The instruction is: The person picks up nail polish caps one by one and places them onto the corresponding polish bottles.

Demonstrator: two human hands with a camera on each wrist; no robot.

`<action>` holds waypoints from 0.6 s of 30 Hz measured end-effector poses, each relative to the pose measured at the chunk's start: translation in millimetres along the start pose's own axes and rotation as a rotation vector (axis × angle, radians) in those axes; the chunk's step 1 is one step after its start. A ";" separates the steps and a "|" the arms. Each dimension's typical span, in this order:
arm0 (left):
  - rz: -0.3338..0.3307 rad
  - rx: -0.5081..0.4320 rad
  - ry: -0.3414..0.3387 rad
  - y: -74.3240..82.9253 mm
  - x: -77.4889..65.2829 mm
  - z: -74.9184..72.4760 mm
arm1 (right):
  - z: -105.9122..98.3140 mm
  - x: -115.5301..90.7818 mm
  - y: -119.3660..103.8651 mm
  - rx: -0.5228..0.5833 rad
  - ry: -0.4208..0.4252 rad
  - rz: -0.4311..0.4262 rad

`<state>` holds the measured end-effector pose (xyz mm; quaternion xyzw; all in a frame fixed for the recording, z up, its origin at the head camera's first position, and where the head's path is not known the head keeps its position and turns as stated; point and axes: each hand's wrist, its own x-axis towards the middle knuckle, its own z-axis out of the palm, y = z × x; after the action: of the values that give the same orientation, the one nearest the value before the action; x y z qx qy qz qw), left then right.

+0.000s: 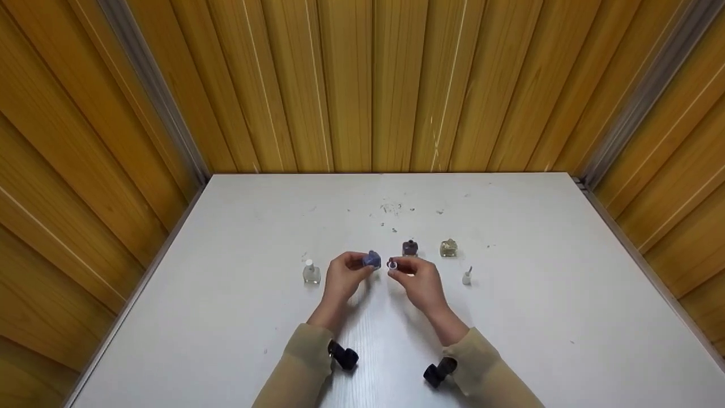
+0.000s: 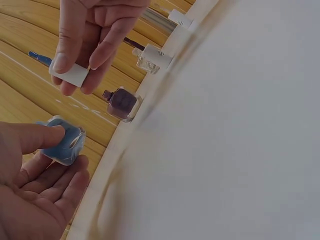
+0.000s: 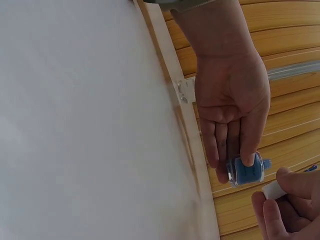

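In the head view, my left hand [image 1: 344,279] grips a blue nail polish bottle [image 1: 371,260] by its sides. Its neck is uncapped, as the right wrist view shows. My right hand [image 1: 422,283] pinches a white brush cap [image 2: 74,74], whose blue-coated brush [image 2: 40,58] points away from the fingers. Bottle and cap are held a short gap apart, above the table. Just beyond my right hand stands an uncapped purple polish bottle [image 1: 409,247]. Another white cap [image 2: 158,56] with a dark brush stands upright on the table in the left wrist view.
An uncapped glittery gold bottle [image 1: 448,247] stands right of the purple one. Nearer me, a white brush cap [image 1: 467,278] stands brush up. A clear bottle with a white cap [image 1: 311,272] stands left. Small dark specks [image 1: 391,208] mark the white table [image 1: 538,317].
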<state>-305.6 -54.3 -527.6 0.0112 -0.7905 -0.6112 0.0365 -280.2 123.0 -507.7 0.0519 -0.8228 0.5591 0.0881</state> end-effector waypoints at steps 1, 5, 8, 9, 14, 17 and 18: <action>0.002 -0.005 -0.010 -0.3 -2.2 -0.6 | -1.8 -0.1 -0.9 -0.012 -0.001 -0.006; 0.022 -0.041 -0.045 -3.7 -9.4 -3.1 | -7.7 0.1 -5.0 -0.048 -0.016 -0.008; 0.025 -0.077 -0.059 -7.3 -13.2 -5.8 | -10.8 0.0 -7.4 -0.080 -0.035 -0.033; 0.025 -0.079 -0.061 -8.6 -14.5 -6.9 | -11.8 -0.2 -8.1 -0.092 -0.043 -0.045; 0.035 -0.076 -0.075 -15.0 -18.6 -9.3 | -17.1 -2.3 -12.0 -0.154 -0.072 -0.120; 0.059 -0.089 -0.098 -17.4 -20.4 -9.4 | -20.6 -3.0 -14.6 -0.182 -0.075 -0.172; 0.067 -0.101 -0.110 -18.3 -20.8 -9.3 | -21.7 -3.1 -15.4 -0.192 -0.076 -0.195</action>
<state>-284.7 -66.6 -543.8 -0.0507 -0.7595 -0.6483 0.0140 -272.4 137.4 -486.6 0.1440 -0.8662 0.4644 0.1152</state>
